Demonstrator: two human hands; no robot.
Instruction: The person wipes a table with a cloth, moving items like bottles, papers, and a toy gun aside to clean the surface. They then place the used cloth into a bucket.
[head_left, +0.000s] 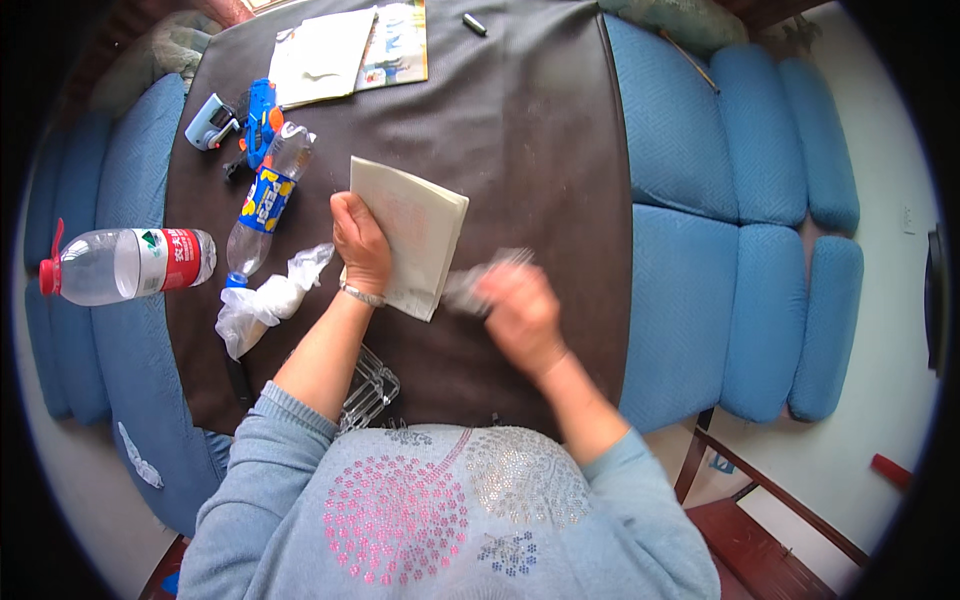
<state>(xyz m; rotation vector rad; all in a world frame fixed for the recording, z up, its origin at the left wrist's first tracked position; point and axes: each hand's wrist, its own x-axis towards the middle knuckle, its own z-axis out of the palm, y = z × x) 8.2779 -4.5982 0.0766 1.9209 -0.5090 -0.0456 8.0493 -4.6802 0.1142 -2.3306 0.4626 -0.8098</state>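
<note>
My left hand (364, 244) grips a thin paper booklet (409, 232) by its left edge, thumb on top. The booklet is tilted above the dark brown table cover, with faint reddish print on its pale face. Close to its lower right edge, my right hand (525, 315) is blurred by motion. Between its fingers is a crumpled, whitish, see-through thing (472, 291), perhaps a wipe or plastic film; the blur hides which. Left of my left wrist lies a knotted white plastic bag (276, 300) with something inside. A transparent plastic rack (369, 390) is partly hidden under my left forearm.
A Pepsi bottle (266, 199) lies left of the booklet, beside a blue toy gun (261, 124) and a light-blue device (210, 124). A large water bottle (127, 266) overhangs the left edge. Papers (322, 56) and a small dark cylinder (475, 25) lie farther back. Blue sofas (667, 315) flank the table.
</note>
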